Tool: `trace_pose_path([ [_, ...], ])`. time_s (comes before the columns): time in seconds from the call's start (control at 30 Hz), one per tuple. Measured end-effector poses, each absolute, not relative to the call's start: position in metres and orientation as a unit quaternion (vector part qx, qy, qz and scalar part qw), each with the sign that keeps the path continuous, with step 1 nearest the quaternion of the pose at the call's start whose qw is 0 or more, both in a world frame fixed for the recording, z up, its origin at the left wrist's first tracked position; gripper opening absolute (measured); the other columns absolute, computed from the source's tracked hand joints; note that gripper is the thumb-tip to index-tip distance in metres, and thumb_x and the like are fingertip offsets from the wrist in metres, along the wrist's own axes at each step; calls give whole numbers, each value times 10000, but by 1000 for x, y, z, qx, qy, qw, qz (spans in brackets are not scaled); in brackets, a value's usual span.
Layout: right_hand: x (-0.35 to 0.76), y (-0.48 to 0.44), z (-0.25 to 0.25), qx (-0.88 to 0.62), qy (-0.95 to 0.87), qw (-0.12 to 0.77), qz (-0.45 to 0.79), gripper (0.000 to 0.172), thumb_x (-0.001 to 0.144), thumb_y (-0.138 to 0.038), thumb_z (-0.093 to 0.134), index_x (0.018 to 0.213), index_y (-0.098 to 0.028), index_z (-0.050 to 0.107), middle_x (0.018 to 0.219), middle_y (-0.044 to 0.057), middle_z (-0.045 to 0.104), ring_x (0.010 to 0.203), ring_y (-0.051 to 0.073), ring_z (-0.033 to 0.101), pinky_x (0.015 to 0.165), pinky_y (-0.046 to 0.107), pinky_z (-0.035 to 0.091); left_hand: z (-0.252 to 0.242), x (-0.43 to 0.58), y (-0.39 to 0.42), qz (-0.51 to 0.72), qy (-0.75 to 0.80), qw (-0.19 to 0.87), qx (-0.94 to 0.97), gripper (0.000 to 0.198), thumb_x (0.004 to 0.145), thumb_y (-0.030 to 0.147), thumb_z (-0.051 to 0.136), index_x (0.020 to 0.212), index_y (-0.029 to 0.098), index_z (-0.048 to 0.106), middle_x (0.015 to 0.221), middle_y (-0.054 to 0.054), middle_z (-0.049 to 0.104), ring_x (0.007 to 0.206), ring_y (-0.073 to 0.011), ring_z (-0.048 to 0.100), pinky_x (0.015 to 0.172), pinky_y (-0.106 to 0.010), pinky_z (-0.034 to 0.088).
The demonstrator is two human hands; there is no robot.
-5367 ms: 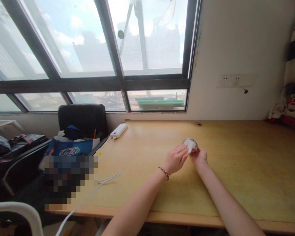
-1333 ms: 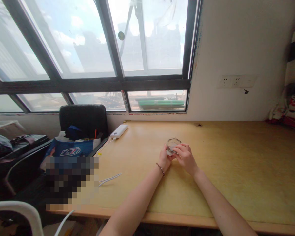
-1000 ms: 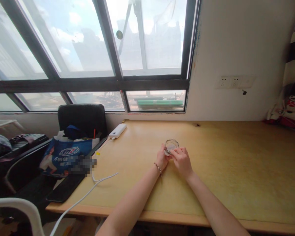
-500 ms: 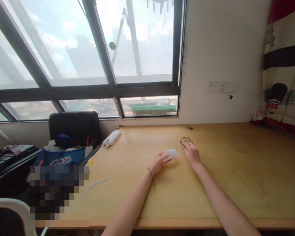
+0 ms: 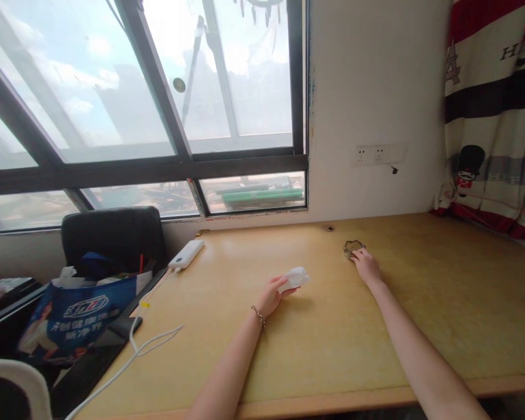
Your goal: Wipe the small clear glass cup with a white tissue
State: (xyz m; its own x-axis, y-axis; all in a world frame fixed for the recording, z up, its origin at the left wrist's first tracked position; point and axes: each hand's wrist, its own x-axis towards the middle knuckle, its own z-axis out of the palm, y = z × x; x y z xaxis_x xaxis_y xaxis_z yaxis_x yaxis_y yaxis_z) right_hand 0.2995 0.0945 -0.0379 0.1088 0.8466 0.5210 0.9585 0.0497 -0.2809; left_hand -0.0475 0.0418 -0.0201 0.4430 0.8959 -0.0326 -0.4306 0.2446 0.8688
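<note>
A folded white tissue (image 5: 296, 279) is pinched between the thumb and fingers of my left hand (image 5: 271, 296), held just above the tabletop. A bracelet of beads or links circles my left wrist. To the right and farther back, my right hand (image 5: 366, 265) grips the near edge of a small, clear, many-sided glass dish (image 5: 348, 251), which looks like an ashtray. My fingers hide its near right side. It rests on, or very close to, the table; I cannot tell which.
The yellowish wooden table (image 5: 441, 303) stands against the wall. A white power bank (image 5: 187, 254) with a white cable (image 5: 126, 364) lies at its left edge. Left of the table are a black chair (image 5: 114, 236) and a blue printed bag (image 5: 76, 326). A patterned curtain (image 5: 494, 140) hangs at the right.
My right hand has moved the glass dish to the right, away from the tissue. My left hand keeps hold of the tissue. The camera view has turned slightly to the right.
</note>
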Motion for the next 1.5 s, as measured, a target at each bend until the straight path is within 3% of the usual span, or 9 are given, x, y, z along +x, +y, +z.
trace_pose_path([
  [0.2, 311, 100, -48, -680, -652, 327, -76, 232, 798, -236, 452, 946, -164, 616, 902, 68, 565, 790, 184, 512, 683, 273, 382, -20, -48, 47, 451, 278, 763, 371, 315, 776, 293, 536, 1000, 78, 592, 1090, -165, 569, 957, -295, 556, 880, -429, 398],
  [0.43, 323, 104, -56, -689, -640, 334, -65, 240, 781, -205, 452, 969, -162, 594, 970, 81, 549, 832, 199, 501, 724, 302, 394, -18, -53, 47, 440, 223, 798, 346, 391, 812, 332, 478, 1133, 112, 504, 1194, -140, 497, 1041, -293, 505, 945, -428, 330],
  [0.63, 290, 84, -36, -691, -582, 412, -118, 307, 723, -191, 522, 1024, -138, 551, 1159, 170, 455, 1050, 308, 392, 858, 451, 317, -21, -55, 49, 437, 218, 807, 332, 384, 808, 317, 492, 1153, 148, 490, 1213, -118, 482, 1089, -258, 469, 934, -386, 339],
  [0.7, 255, 72, -27, -644, -598, 474, -55, 318, 726, -249, 536, 1027, -146, 538, 1148, 160, 473, 1083, 292, 389, 896, 445, 303, -24, -53, 52, 458, 243, 788, 332, 323, 790, 293, 523, 1076, 146, 551, 1152, -108, 532, 1045, -237, 500, 896, -343, 370],
  [0.8, 190, 57, -17, -583, -562, 546, 214, 353, 706, -369, 559, 1007, -187, 525, 988, 96, 579, 911, 225, 526, 795, 370, 414, -27, -50, 53, 480, 286, 753, 347, 265, 730, 277, 602, 937, 113, 624, 996, -111, 612, 883, -210, 567, 769, -281, 418],
  [0.9, 139, 46, -16, -528, -443, 559, 460, 424, 630, -406, 629, 981, -197, 516, 941, 71, 606, 838, 196, 570, 685, 299, 461, -26, -48, 48, 471, 307, 730, 387, 289, 673, 294, 662, 865, 79, 647, 861, -116, 641, 712, -170, 580, 648, -241, 413],
  [1.0, 119, 38, -20, -476, -342, 560, 585, 370, 596, -357, 667, 897, -182, 541, 816, 56, 626, 721, 177, 590, 575, 262, 465, -24, -47, 39, 469, 324, 706, 421, 288, 662, 319, 669, 810, 73, 653, 767, -100, 644, 628, -138, 563, 586, -217, 398],
  [1.13, 123, 32, -30, -425, -307, 594, 610, 319, 501, -218, 724, 779, -175, 573, 754, 31, 633, 637, 149, 587, 549, 248, 464, -25, -49, 33, 466, 358, 680, 438, 278, 663, 348, 660, 763, 88, 647, 686, -67, 633, 578, -130, 551, 550, -221, 404],
  [1.5, 137, 31, -22, -374, -274, 680, 568, 333, 539, -236, 717, 835, -206, 568, 780, 3, 620, 689, 141, 586, 564, 233, 470, -26, -55, 34, 398, 377, 689, 474, 285, 654, 316, 673, 797, 73, 633, 735, -96, 627, 617, -126, 572, 559, -196, 450],
])
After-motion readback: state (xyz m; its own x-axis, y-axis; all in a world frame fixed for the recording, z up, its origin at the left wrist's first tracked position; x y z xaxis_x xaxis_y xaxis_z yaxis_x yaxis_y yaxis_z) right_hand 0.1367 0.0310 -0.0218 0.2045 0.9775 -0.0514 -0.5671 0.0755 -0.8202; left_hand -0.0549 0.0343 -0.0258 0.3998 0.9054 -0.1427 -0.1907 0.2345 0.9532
